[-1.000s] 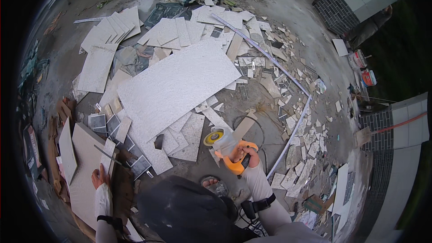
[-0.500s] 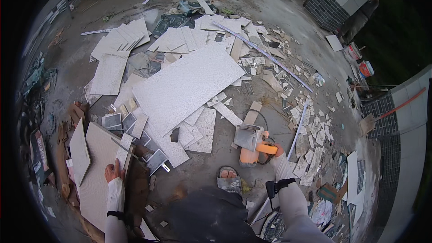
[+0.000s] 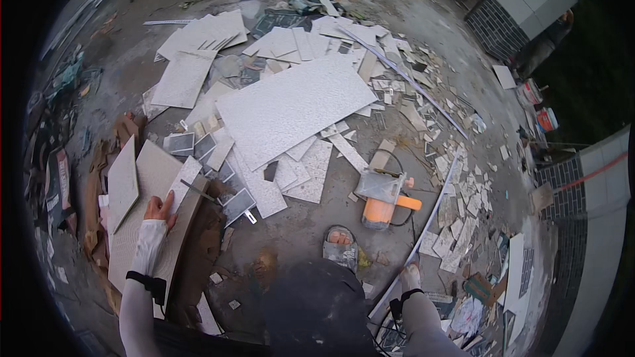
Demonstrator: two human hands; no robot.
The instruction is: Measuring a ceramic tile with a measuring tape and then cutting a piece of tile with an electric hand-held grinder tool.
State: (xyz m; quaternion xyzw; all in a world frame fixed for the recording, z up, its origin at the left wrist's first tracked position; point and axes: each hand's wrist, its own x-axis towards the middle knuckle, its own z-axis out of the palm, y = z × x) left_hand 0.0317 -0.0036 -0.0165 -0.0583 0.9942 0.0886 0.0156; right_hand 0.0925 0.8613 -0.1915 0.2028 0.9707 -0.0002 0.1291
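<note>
Our R hand (image 3: 411, 274) is at the long white strip (image 3: 436, 203), grip we can't tell. Our L hand (image 3: 157, 211), fingers spread, rests on the narrow tile piece (image 3: 186, 174), prob. to steady it. The orange cutter (image 3: 379, 213) lies on tile-littered concrete floor (image 3: 299, 230), maybe for quick reach; buckets (image 3: 529, 94) are far off.

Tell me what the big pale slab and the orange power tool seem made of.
Big pale slab: likely ceramic or stone, its finely mottled surface looking slightly rough. Orange power tool: looks mostly like smooth plastic, given its even colour and rounded edges; its grey plate is probably dull metal, being flat and thin.
</note>
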